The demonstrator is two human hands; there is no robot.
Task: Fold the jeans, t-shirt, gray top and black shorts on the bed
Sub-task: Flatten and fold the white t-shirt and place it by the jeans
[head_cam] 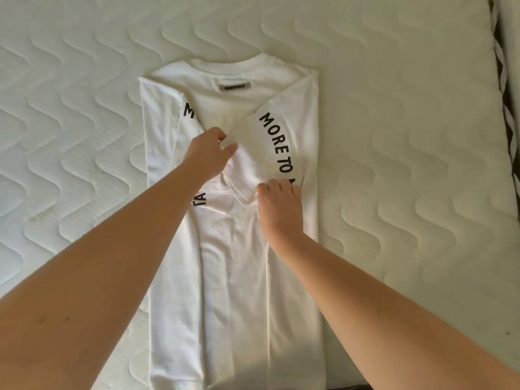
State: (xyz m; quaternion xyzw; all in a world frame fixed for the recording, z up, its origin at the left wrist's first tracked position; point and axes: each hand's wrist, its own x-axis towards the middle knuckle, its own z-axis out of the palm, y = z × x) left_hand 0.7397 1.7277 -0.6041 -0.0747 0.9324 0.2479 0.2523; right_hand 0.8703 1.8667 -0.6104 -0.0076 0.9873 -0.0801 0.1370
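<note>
A white t-shirt (233, 277) with black lettering lies face down on the bed, collar and grey neck label at the far end. Both sides are folded in toward the middle, making a long narrow strip. My left hand (206, 156) pinches the edge of the right sleeve near the shirt's centre. My right hand (277, 209) grips the hem of the same sleeve a little nearer to me. The jeans, gray top and black shorts are out of view.
The quilted white mattress (408, 136) spreads all around the shirt. Its right edge (503, 88) runs along the frame's right side, with a dark patterned strip beside it.
</note>
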